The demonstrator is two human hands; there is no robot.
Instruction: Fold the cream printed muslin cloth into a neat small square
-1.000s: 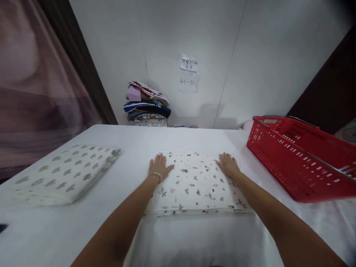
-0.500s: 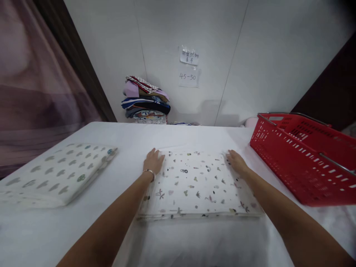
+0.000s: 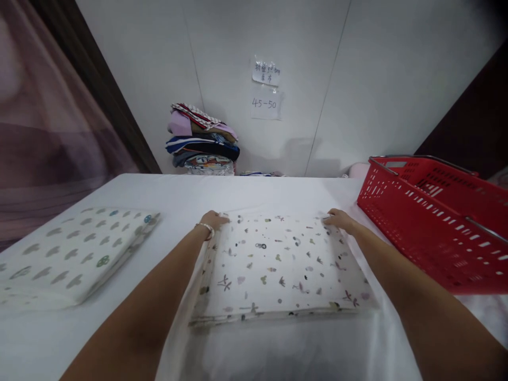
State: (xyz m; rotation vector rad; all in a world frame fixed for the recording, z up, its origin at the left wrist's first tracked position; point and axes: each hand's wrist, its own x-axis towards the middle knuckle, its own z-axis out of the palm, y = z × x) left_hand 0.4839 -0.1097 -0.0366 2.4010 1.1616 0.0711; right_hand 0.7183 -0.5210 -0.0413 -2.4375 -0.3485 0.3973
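Note:
A folded white cloth [image 3: 273, 264] with small printed plants and animals lies in front of me on the white-covered table [image 3: 297, 193]. At its far left corner my left hand [image 3: 213, 219], with a bracelet on the wrist, grips the edge, fingers closed around it. My right hand [image 3: 338, 219] pinches the far right corner in the same way. Both thumbs rest on top, and the fingertips are partly hidden by the cloth. Its near edge shows several layers.
Another folded cloth with grey cloud shapes [image 3: 71, 254] lies on the left of the table. A red plastic basket [image 3: 428, 233] stands at the right. Behind the table's far edge is a stack of folded fabrics [image 3: 202, 140]. Two handwritten papers [image 3: 265, 103] hang on the wall.
My hands have gone from lying flat beside the cloth's far corners to gripping them. The cloth's near edge sits slightly lower in view, and the camera has shifted a little.

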